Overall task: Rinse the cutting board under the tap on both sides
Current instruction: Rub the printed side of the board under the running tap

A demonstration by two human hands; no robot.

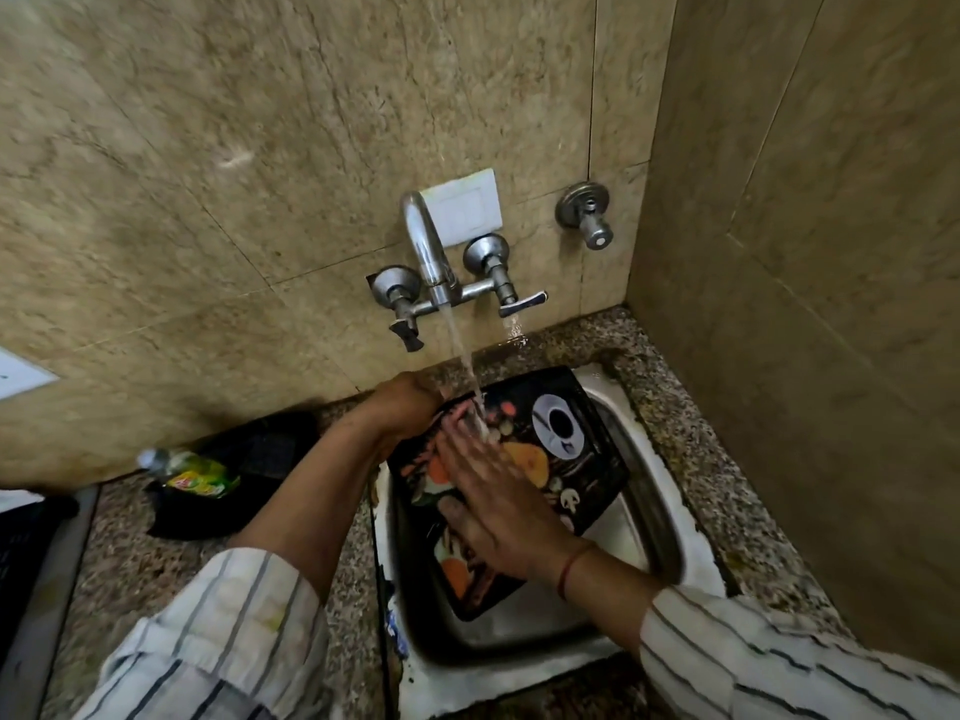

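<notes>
1. Head view: cutting board, dark w/ printed food pics, sits tilted in the steel sink, printed side up, under the tap; water hits its upper part.
2. Left hand closed on the board's far-left edge. Right hand lies flat & open on the face, gripping nothing.
3. Handling (my guess): stiff, thin, light, slippery when wet. Best held by opposite edges for flipping.
4. Sink holds only the board + water. Green bottle lies on the counter, contents unclear.
</notes>
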